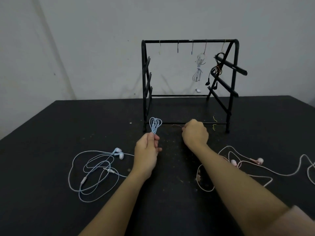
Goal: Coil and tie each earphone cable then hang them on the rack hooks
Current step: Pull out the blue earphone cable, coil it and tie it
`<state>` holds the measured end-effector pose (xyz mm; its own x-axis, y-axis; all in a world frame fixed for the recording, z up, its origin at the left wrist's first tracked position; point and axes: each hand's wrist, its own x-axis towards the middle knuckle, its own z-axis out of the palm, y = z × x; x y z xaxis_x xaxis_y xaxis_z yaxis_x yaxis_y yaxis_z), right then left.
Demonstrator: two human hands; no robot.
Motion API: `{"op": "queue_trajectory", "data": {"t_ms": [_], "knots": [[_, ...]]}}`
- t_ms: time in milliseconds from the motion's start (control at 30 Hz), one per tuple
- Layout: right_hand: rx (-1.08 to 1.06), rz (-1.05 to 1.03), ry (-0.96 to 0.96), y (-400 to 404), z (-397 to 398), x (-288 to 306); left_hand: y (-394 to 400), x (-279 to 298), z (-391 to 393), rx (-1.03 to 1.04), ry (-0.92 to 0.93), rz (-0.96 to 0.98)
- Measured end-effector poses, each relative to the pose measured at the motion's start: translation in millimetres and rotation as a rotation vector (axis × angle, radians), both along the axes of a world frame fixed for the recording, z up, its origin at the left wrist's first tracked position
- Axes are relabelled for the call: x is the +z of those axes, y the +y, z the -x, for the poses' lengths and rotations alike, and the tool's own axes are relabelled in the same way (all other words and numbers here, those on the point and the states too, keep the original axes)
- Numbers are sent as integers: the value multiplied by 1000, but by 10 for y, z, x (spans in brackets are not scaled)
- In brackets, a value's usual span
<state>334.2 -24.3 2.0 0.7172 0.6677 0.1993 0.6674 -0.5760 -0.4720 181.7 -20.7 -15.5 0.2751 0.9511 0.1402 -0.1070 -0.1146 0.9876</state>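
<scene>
My left hand [147,150] pinches a small coil of light blue earphone cable [155,125], held upright; the rest of that cable and its earbuds [119,153] lie in loose loops on the black table at the left. My right hand [196,133] is curled at the rack's front base bar, its fingertips pinching a thin reddish twist tie [176,126]. A pink earphone [255,160] sprawls loose under and right of my right forearm. On the black rack [189,41], a tied white earphone [198,68] and a tied black earphone [216,68] hang from hooks.
Three bare hooks [178,48] hang on the left part of the rack's top bar. A yellow twist tie [214,123] lies by the rack's front right foot. The table's [51,210] surface is dark and speckled, with a pale wall behind.
</scene>
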Motion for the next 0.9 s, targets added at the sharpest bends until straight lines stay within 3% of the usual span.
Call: {"op": "queue_trajectory", "data": {"t_ms": [100, 333, 500, 700, 800, 900], "knots": [[77, -18, 29, -35, 89, 14, 3, -3, 2, -3, 3, -13], [486, -246, 130, -397, 414, 89, -30, 4, 35, -22, 182, -133], [544, -350, 168, -610, 504, 137, -118, 16, 53, -2, 287, -226], [668, -349, 175, -772, 449, 279, -219, 129, 121, -125, 176, -70], [763, -373, 125, -817, 388, 384, -231, 239, 218, -210, 177, -68], [770, -586, -66, -868, 305, 489, -215, 369, 301, -306, 206, -101]]}}
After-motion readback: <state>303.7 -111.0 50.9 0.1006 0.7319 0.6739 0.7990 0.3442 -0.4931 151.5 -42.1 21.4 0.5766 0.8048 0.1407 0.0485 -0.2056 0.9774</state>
